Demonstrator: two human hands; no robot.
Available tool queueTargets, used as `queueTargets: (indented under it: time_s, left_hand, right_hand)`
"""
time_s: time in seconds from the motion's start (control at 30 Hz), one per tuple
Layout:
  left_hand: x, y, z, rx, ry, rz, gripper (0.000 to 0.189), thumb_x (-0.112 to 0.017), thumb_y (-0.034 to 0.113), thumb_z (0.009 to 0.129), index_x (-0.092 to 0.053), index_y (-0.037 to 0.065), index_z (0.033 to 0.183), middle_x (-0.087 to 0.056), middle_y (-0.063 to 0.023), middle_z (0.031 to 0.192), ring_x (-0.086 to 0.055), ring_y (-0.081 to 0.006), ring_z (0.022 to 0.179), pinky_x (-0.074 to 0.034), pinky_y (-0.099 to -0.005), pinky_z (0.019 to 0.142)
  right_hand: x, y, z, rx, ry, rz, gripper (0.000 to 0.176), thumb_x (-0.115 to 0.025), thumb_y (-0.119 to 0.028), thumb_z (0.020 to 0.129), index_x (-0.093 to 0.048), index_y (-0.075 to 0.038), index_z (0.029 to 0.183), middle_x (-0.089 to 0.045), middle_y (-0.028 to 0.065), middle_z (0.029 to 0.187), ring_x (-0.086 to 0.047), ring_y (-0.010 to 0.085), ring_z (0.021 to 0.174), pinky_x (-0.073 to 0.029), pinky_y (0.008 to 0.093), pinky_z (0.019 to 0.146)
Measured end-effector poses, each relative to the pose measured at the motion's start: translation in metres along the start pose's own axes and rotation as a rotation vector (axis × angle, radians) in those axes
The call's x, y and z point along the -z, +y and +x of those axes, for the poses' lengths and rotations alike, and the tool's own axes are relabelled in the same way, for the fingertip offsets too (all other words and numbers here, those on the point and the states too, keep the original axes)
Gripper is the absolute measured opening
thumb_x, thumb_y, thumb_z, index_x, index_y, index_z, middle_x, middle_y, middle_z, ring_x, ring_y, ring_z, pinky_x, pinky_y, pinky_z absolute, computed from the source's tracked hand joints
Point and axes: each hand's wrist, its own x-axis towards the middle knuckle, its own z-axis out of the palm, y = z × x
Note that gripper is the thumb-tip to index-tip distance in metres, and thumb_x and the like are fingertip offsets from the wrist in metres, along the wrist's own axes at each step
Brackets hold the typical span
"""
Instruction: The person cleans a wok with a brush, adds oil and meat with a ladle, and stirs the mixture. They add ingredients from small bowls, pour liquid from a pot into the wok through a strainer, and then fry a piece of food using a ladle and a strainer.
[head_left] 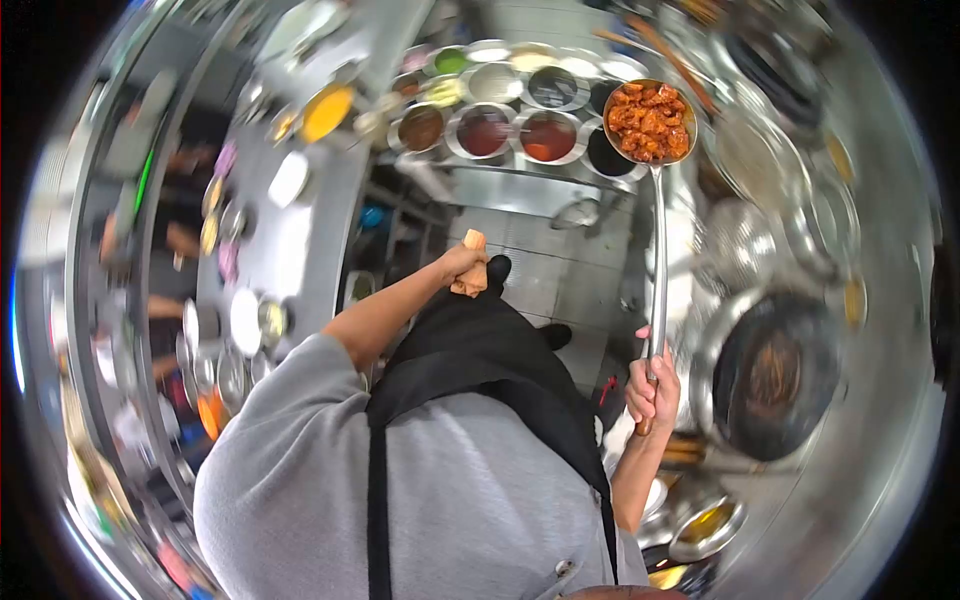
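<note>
My right hand point(655, 390) is wrapped round the lower end of a long-handled ladle point(658, 250). Its round bowl points away from me and is filled with chunks of food in a glossy red-orange sauce point(650, 122). My left hand point(463, 263) is closed on a folded orange-tan cloth point(474, 240), held low in front of my black apron point(470, 340). The cloth sticks out above and below my fist.
Metal bowls of sauces point(483, 132) line the counter ahead. A dark wok point(775, 375) sits on the range at my right, near a perforated strainer point(740, 245). To my left runs a steel counter point(300, 235) with a white dish point(289, 180). Tiled floor point(590, 270) lies between.
</note>
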Motion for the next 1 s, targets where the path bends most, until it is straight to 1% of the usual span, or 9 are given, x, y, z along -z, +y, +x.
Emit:
queueTargets:
  time_s: [0.27,0.37,0.4,0.43,0.53,0.67,0.8,0.93,1.0]
  left_hand:
    - [0.147,-0.079,-0.055,-0.119,0.608,-0.352,0.064,-0.076,0.025,0.08,-0.048,-0.002,0.131,-0.065,-0.0166,0.112,-0.068,-0.0294,0.096,-0.056,-0.0422,0.081]
    - [0.207,-0.134,-0.042,-0.142,0.888,-0.322,0.064,-0.075,0.024,0.081,-0.045,0.004,0.134,-0.063,-0.0147,0.112,-0.066,-0.0254,0.091,-0.055,-0.0402,0.079]
    - [0.22,-0.12,-0.072,-0.104,0.834,-0.406,0.075,-0.078,0.03,0.076,-0.044,-0.001,0.135,-0.063,-0.0192,0.118,-0.067,-0.0309,0.101,-0.055,-0.0427,0.086]
    - [0.234,-0.13,-0.074,-0.159,0.956,-0.411,0.074,-0.077,0.03,0.077,-0.043,-0.001,0.136,-0.064,-0.0187,0.118,-0.067,-0.0304,0.102,-0.054,-0.0421,0.087]
    - [0.266,-0.145,-0.086,-0.162,1.011,-0.591,0.073,-0.075,0.029,0.077,-0.043,-0.001,0.135,-0.064,-0.0186,0.118,-0.067,-0.0304,0.105,-0.053,-0.0405,0.09]
    - [0.3,-0.168,-0.08,-0.173,1.132,-0.617,0.069,-0.074,0.026,0.077,-0.045,-0.002,0.133,-0.064,-0.0187,0.118,-0.066,-0.0304,0.107,-0.052,-0.0394,0.092]
    - [0.314,-0.175,-0.07,-0.183,1.125,-0.707,0.069,-0.075,0.027,0.078,-0.045,-0.003,0.133,-0.064,-0.0191,0.118,-0.065,-0.03,0.108,-0.051,-0.0386,0.093]
    - [0.32,-0.162,-0.067,-0.201,1.127,-0.797,0.068,-0.075,0.028,0.078,-0.046,-0.004,0.131,-0.064,-0.0192,0.117,-0.066,-0.0295,0.106,-0.051,-0.0385,0.091]
    - [0.323,-0.155,-0.068,-0.186,1.102,-0.782,0.067,-0.076,0.023,0.079,-0.044,-0.001,0.133,-0.062,-0.0142,0.114,-0.065,-0.0251,0.101,-0.053,-0.0375,0.086]
  right_hand:
    - [-0.121,0.088,0.19,-0.568,-0.337,-0.016,0.039,-0.042,-0.017,0.105,-0.034,-0.003,0.141,-0.037,-0.001,0.058,-0.035,0.0059,0.032,-0.036,0.0244,0.027]
    - [-0.172,0.132,0.262,-0.771,-0.433,-0.035,0.036,-0.04,-0.015,0.105,-0.036,-0.004,0.139,-0.037,-0.0012,0.06,-0.034,0.0051,0.032,-0.037,0.0249,0.028]
    - [-0.186,0.15,0.286,-0.834,-0.461,-0.027,0.036,-0.04,-0.014,0.104,-0.037,-0.005,0.139,-0.037,-0.0012,0.06,-0.034,0.0051,0.032,-0.038,0.0252,0.028]
    - [-0.202,0.168,0.31,-0.896,-0.483,-0.015,0.035,-0.041,-0.014,0.104,-0.037,-0.005,0.138,-0.038,-0.0012,0.061,-0.034,0.0051,0.033,-0.038,0.0256,0.028]
    - [-0.256,0.222,0.37,-0.957,-0.476,-0.283,0.035,-0.044,-0.011,0.102,-0.039,-0.006,0.136,-0.038,-0.0018,0.062,-0.036,0.0053,0.035,-0.038,0.026,0.03]
    - [-0.301,0.302,0.435,-0.917,-0.508,-0.737,0.03,-0.049,-0.006,0.098,-0.044,-0.006,0.127,-0.041,-0.0017,0.063,-0.039,0.0054,0.037,-0.038,0.0259,0.031]
    - [-0.293,0.352,0.459,-0.782,-0.56,-1.115,0.028,-0.053,-0.008,0.093,-0.045,-0.008,0.12,-0.045,-0.0008,0.064,-0.04,0.0067,0.038,-0.04,0.0263,0.033]
    - [-0.285,0.367,0.455,-0.419,-0.633,-1.575,0.028,-0.058,-0.007,0.09,-0.046,-0.004,0.115,-0.05,0.0036,0.059,-0.05,0.0144,0.039,-0.041,0.0327,0.035]
    - [-0.287,0.367,0.455,-0.288,-0.658,-1.705,0.028,-0.057,-0.007,0.09,-0.047,-0.002,0.115,-0.051,0.0078,0.055,-0.056,0.0192,0.042,-0.042,0.0367,0.038]
